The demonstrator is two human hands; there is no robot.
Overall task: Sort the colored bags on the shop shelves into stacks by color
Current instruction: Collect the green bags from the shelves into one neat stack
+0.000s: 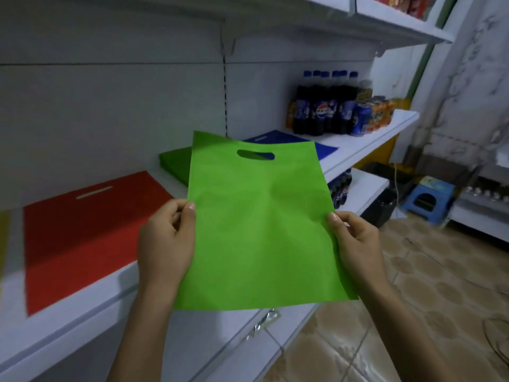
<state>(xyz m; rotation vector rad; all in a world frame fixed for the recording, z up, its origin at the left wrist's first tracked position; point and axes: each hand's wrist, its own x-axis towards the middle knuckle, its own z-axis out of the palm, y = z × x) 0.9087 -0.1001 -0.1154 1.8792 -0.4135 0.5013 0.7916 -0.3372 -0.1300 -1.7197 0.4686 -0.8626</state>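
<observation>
- The left hand (165, 238) pinches the left edge of a light green bag (259, 230), thumb on the front face and fingers curled behind the fabric.
- The right hand (355, 244) pinches the right edge of the same bag in the same way, thumb tip pressed on the front near the edge.
- The light green bag hangs flat and spread between the two hands, in the air in front of the shelf (358, 150), with its oval cut-out handle at the far end and its near edge over the shelf's front lip.
- Behind the held bag, a dark green stack (175, 164) lies flat on the shelf, partly hidden by it.
- A blue stack (278, 137) lies on the shelf just right of the dark green one, also partly covered by the held bag.
- A red stack (91, 235) lies flat on the shelf to the left, apart from the green one, with a slit handle near its far end.
- A yellow strip shows at the far left edge; what it is cannot be told.
- Dark cola bottles (325, 106) with blue caps stand further along the shelf, with cans (363, 119) and orange packs beside them.
- A blue plastic stool (427, 197) stands on the tiled floor (413, 299) to the right.
</observation>
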